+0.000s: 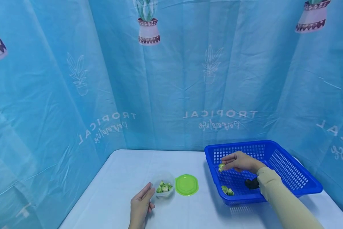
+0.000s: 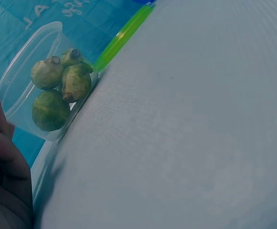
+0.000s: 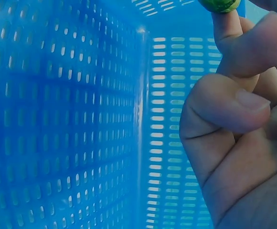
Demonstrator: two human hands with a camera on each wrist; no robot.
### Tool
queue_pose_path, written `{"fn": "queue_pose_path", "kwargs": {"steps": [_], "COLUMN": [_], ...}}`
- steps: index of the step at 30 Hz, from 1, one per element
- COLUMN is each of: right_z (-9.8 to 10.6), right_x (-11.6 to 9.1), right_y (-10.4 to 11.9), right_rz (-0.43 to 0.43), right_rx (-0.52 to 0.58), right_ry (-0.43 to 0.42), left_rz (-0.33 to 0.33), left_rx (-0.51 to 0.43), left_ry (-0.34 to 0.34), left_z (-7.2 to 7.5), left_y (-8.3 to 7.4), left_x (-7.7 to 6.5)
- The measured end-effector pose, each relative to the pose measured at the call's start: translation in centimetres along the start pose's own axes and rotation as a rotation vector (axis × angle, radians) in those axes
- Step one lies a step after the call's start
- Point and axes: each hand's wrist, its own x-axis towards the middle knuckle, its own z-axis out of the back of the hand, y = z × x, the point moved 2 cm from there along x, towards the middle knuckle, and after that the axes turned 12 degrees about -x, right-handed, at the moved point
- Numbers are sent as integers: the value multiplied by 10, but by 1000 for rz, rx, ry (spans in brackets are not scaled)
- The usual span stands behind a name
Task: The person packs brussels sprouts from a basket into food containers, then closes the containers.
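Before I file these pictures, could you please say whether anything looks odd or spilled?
One oddity: pale printed lettering on the blue fabric backdrop reads backwards. No spill shows around the clear plastic container of green Brussels sprouts.

A white table [image 1: 131,171] spreads beneath my fingers. Right against my left fingers [image 1: 144,191], on their right side, the clear tub [image 1: 162,195] stands on it. A little farther right of those fingers the green lid [image 1: 187,184] lies flat, just beside the tub; whether they touch I can't tell. Under my right fingers [image 1: 231,156] sits the blue basket [image 1: 243,198], apart from the lid and near the table's right edge.
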Motion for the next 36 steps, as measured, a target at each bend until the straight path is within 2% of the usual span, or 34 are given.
{"fn": "queue_pose_path", "kwargs": {"steps": [13, 22, 36], "right_z": [-1, -5, -3], "right_x": [-2, -4, -5], "right_y": [5, 10, 19], "right_rz": [10, -14, 14], "right_rx": [-4, -72, -47], "right_ry": [-30, -71, -100], "left_rz": [-10, -6, -5], "left_rx": [-2, -3, -5], "left_ry": [5, -3, -1], "left_z": [0, 0, 0], "left_y": [1, 0, 0], "left_x": [-1, -1, -1]}}
